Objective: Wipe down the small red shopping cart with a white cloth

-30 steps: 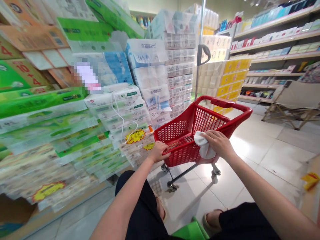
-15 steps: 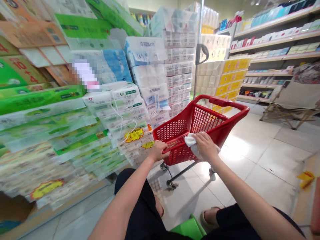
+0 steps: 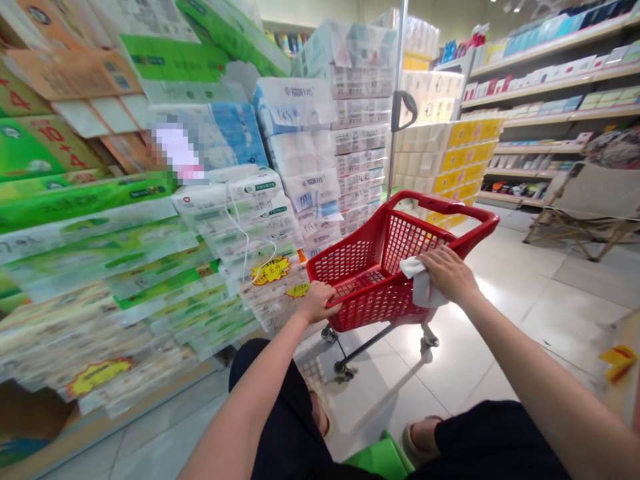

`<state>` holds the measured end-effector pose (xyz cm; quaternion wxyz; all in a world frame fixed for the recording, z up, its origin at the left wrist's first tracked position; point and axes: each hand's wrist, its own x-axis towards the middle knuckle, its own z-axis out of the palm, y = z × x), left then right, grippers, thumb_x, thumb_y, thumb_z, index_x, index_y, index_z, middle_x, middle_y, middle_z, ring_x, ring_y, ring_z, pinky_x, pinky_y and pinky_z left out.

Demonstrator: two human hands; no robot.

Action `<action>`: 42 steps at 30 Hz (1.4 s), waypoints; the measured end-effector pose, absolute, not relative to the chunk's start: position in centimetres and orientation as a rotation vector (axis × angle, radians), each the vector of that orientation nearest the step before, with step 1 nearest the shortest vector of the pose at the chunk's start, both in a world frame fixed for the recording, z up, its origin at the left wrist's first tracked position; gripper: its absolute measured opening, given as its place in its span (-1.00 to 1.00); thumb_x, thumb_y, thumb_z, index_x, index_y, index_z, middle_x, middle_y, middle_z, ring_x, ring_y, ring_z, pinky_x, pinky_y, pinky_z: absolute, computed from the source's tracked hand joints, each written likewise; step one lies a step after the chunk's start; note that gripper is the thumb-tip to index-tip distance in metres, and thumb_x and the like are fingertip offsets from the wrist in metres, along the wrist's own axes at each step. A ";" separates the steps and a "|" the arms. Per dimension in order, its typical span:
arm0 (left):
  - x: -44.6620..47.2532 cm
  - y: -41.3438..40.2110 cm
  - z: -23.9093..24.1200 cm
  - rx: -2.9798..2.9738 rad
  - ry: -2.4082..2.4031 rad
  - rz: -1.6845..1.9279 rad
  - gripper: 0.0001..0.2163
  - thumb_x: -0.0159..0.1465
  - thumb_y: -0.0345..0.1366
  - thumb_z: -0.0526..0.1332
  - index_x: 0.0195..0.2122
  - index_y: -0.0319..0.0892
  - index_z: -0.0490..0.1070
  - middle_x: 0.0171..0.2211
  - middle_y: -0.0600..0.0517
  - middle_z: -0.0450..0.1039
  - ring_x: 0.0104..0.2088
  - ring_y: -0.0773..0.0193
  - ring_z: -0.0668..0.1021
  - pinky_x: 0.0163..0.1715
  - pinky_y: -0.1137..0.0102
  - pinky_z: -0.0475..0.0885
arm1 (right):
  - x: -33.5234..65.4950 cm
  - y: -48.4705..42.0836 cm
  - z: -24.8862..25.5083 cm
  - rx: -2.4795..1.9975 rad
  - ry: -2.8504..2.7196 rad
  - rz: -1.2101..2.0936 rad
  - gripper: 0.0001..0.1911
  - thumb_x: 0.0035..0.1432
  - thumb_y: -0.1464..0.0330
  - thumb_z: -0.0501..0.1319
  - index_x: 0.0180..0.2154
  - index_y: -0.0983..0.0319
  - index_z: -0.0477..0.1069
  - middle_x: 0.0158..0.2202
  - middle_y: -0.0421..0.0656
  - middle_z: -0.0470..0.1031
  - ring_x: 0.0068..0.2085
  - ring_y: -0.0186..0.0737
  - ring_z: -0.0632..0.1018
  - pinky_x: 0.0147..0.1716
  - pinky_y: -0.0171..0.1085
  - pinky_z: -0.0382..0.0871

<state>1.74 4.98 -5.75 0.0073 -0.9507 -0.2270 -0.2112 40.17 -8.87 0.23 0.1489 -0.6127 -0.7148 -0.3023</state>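
In front of me stands a red plastic shopping cart [image 3: 373,313] with perforated walls, on a grey wheeled frame. My left hand [image 3: 318,303] is closed around the near left corner of its rim. Along the right side rim, my right hand [image 3: 447,272] presses a white cloth [image 3: 425,285] against the basket, fingers bent over it. Part of the cloth hangs down outside the wall. The cart's red handle [image 3: 450,205] rises just beyond my right hand. No goods show inside the basket.
Stacked tissue packs [image 3: 225,220] rise close on the left. A metal pole [image 3: 397,100] with a black grip stands behind the cart. Shelves [image 3: 550,87] and a folding chair [image 3: 585,200] are at the right. Something green [image 3: 380,460] lies below me between my legs.
My right hand has slid the white cloth along the cart's rim, rightward and toward the handle. My left hand keeps its hold on the corner.
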 end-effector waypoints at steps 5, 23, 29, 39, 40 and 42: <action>1.8 5.2 -5.9 -2.989 -0.713 -0.651 -0.76 0.24 -0.12 0.18 -0.47 -0.13 0.27 -0.44 0.04 0.36 -0.35 0.22 0.37 -0.18 0.28 0.22 | 43.1 -9.8 0.7 -1.836 -1.940 -0.932 -0.61 0.28 0.41 0.00 0.10 0.18 0.37 0.06 -0.08 0.46 0.16 -0.08 0.33 0.29 -0.01 -0.04; 2.8 5.5 -6.4 -2.959 -0.713 -0.621 -0.77 0.24 -0.09 0.18 -0.40 -0.15 0.37 -0.39 0.00 0.40 -0.31 0.19 0.41 -0.17 0.28 0.22 | 22.3 -7.5 -5.1 -1.526 -2.074 -0.534 -0.47 0.28 0.45 0.02 0.26 0.16 0.22 0.11 -0.11 0.44 0.13 -0.11 0.37 0.27 -0.08 0.05; 2.3 5.9 -5.9 -2.972 -0.684 -0.571 -0.74 0.28 -0.05 0.16 -0.39 -0.14 0.37 -0.39 0.02 0.41 -0.33 0.21 0.40 -0.17 0.29 0.23 | 30.4 -8.7 -3.3 -1.614 -2.044 -0.619 -0.50 0.27 0.44 0.04 0.23 0.14 0.27 0.10 -0.12 0.46 0.11 -0.14 0.39 0.29 -0.08 0.01; 2.8 5.6 -4.2 -3.128 -0.661 -0.575 -0.71 0.35 -0.03 0.13 -0.03 -0.07 0.40 -0.11 -0.01 0.46 -0.10 0.19 0.47 -0.02 0.29 0.26 | 37.9 -8.4 -2.0 -1.775 -1.912 -0.779 -0.57 0.22 0.42 0.03 0.10 0.17 0.37 -0.05 -0.06 0.50 0.07 -0.03 0.37 0.23 0.01 0.06; 2.9 5.7 -4.1 -3.142 -0.652 -0.591 -0.70 0.36 -0.05 0.12 0.02 -0.05 0.37 -0.07 0.00 0.46 -0.08 0.20 0.47 0.00 0.30 0.25 | 37.8 -8.3 -2.0 -1.781 -1.912 -0.781 -0.59 0.23 0.42 0.02 0.09 0.17 0.37 -0.07 -0.06 0.50 0.06 -0.03 0.37 0.22 0.00 0.07; 3.2 6.1 -4.1 -3.166 -0.618 -0.605 -0.70 0.39 -0.08 0.09 0.09 -0.02 0.33 0.01 0.02 0.46 -0.03 0.23 0.47 0.06 0.30 0.24 | 37.7 -8.3 -1.9 -1.797 -1.921 -0.777 -0.62 0.25 0.40 0.01 0.06 0.16 0.39 -0.10 -0.07 0.50 0.02 -0.04 0.38 0.20 -0.01 0.09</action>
